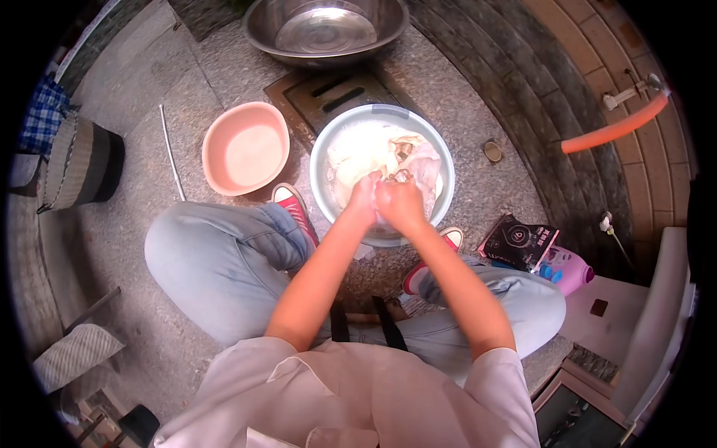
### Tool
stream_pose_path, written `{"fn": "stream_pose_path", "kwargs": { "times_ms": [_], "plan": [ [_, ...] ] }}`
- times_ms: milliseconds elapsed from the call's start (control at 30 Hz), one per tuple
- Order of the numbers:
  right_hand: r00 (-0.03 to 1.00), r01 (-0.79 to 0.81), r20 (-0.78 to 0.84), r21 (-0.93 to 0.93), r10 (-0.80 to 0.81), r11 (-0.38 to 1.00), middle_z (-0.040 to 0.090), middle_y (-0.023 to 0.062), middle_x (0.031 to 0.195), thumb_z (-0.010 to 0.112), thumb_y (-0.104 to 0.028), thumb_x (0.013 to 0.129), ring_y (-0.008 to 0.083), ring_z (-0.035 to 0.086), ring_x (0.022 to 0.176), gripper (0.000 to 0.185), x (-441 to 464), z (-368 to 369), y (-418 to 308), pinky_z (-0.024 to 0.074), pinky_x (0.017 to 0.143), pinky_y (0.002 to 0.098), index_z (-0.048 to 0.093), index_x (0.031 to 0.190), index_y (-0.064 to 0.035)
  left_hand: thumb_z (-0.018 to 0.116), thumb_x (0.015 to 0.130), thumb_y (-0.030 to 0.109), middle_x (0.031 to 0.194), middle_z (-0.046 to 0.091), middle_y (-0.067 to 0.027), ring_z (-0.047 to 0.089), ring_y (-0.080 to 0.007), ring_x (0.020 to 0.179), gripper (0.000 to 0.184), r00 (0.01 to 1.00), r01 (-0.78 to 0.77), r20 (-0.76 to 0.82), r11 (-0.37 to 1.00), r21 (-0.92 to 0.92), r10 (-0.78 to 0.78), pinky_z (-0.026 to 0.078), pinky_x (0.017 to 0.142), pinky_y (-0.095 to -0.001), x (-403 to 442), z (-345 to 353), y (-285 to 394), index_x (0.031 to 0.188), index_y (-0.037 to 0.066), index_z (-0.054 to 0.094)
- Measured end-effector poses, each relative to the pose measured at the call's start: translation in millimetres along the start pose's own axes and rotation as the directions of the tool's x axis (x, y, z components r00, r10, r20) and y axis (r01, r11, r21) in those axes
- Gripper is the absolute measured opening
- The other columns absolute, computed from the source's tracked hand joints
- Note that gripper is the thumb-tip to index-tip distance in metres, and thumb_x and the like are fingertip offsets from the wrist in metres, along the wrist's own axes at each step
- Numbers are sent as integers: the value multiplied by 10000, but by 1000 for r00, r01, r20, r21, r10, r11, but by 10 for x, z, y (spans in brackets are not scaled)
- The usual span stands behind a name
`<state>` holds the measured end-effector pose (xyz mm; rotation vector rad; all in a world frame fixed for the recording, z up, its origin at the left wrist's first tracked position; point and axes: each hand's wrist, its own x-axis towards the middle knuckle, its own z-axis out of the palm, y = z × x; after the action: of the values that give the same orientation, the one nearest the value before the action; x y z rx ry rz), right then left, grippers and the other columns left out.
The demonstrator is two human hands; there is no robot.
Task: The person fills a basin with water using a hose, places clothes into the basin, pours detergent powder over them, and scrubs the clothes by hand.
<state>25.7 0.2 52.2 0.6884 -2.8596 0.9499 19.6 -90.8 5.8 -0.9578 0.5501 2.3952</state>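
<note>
Close together, the left hand (pixel 364 196) and right hand (pixel 399 201) have their fingers curled around pale cloth (pixel 349 160) in the basin (pixel 317 175), which sits on the floor (pixel 160 254) by the shoes (pixel 295 213), near the pink tub (pixel 246 153).

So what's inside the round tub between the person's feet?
In the tub: pale cloth, partly brownish, with the left hand and right hand at it. Whatever lies beneath is covered.
</note>
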Motion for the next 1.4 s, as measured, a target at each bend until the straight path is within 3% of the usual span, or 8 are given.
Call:
{"fn": "stream_pose_path", "kwargs": {
  "times_ms": [267,400,667,800,900,967,1200,1400],
  "plan": [
    [913,-407,-44,3,406,914,556,239,578,474,-239,753,383,559,513,356,208,-41,290,461,545,454,591,568,42,351,874,228,786,551,-110,553,-221,697,243,992,-95,114,940,328,60,475,597,-366,-36,31,-188,877,37,501],
    [990,38,139,-138,-19,990,544,249,578,452,-252,781,376,564,553,383,-55,58,40,453,564,447,592,590,48,390,859,236,828,561,-127,551,-221,712,277,988,-125,-67,981,147,136,458,641,-353,-136,91,26,923,4,527],
    [868,-487,43,266,494,832,551,237,567,422,-230,796,370,569,557,379,149,-114,301,456,579,437,600,598,40,344,895,242,778,553,-117,562,-212,644,277,998,6,-58,800,600,36,472,526,-331,-210,213,-127,906,19,508],
    [979,-196,35,-75,199,978,562,238,605,450,-270,804,388,569,594,391,-91,44,-86,447,607,461,610,618,34,387,897,280,724,529,-77,527,-172,662,252,986,-166,7,971,173,167,457,644,-351,-10,1,17,814,68,494],
    [900,-436,-54,-82,433,896,574,253,660,456,-286,808,394,574,629,395,57,1,70,449,625,460,617,647,36,436,882,317,763,552,-66,535,-167,673,272,976,-210,107,953,219,190,459,632,-342,-68,103,-109,888,57,514],
    [756,-641,-47,145,653,754,579,271,702,476,-290,812,391,584,661,398,178,-127,436,453,641,442,614,662,52,518,845,312,833,569,-56,546,-134,712,268,943,-207,329,870,447,55,464,642,-290,-219,183,-29,937,61,519],
    [637,-417,20,850,771,322,615,70,736,515,-267,857,122,552,640,307,267,-782,873,444,607,278,603,780,16,603,758,53,867,582,-54,555,-114,790,358,863,-491,458,570,659,214,458,675,-241,-379,215,485,1100,48,496],
    [681,-438,76,839,728,322,606,60,765,493,-283,872,133,568,681,301,351,-1050,676,458,635,279,571,819,3,561,779,45,899,586,-60,572,-130,825,314,825,-563,433,596,573,363,467,707,-252,-425,191,652,1088,11,516]
  ]
}}
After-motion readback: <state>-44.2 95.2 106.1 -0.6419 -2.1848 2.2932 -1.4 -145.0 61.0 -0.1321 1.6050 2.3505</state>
